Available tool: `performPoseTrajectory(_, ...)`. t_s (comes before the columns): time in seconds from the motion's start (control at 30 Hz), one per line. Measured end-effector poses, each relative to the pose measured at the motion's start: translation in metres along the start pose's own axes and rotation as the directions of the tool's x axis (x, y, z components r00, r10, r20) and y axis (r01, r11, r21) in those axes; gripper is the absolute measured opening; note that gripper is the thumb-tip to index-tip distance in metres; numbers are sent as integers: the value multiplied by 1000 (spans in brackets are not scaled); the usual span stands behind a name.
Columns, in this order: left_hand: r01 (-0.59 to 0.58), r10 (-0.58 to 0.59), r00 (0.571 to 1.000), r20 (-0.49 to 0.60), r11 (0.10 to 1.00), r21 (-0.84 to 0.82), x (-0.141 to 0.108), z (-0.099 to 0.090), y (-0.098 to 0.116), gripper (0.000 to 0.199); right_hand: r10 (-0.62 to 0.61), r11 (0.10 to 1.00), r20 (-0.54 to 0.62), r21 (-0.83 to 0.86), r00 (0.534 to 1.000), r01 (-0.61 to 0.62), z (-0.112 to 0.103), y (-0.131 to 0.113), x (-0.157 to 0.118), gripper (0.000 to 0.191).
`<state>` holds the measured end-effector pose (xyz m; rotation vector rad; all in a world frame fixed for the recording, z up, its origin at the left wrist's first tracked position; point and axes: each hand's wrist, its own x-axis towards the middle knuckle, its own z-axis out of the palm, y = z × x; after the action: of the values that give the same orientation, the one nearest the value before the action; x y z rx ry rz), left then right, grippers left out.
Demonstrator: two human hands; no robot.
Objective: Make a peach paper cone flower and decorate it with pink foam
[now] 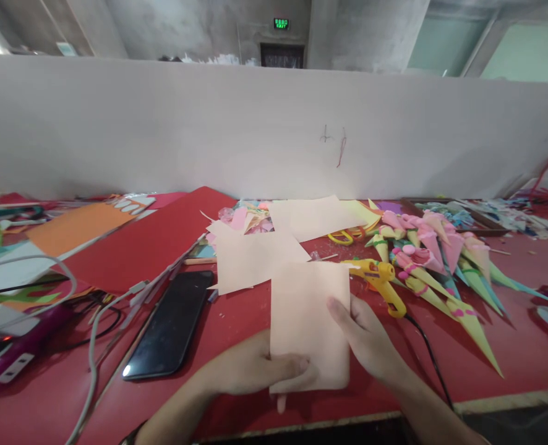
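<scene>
Pale paper (310, 309) between both hands (255, 368) (371, 337)

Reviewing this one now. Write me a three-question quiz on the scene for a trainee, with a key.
1. True or false: the left hand is resting on the phone.
2. In the picture, what lies on the red table just right of the cream sheet, near the right hand?
A) a phone
B) a yellow glue gun
C) a red sheet
3. Fill in: the exit sign above the white partition glows ____.

Key: 1. False, it holds the cream sheet. 2. B. 3. green.
</scene>
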<state>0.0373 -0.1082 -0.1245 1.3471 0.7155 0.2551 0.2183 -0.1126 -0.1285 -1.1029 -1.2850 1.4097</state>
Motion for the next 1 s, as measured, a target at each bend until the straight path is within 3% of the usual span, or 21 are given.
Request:
performPoseTrajectory(0.2, 17, -17, 1000, -15, 998, 61, 0, -2, 0, 35, 8, 1000, -19, -13, 1000, -9, -1, 1, 0, 38)
performPoseTrajectory(0.83, -48, 46, 996, -82, 999, -25, 3, 5, 0, 31, 35, 998, -33, -42, 999, -37, -2, 6, -1, 35)
performPoseTrajectory(1.0, -47, 50, 994, -98, 998, 32, 2, 6, 1, 32, 22, 998, -40, -64, 999, -24, -2, 4, -2, 36)
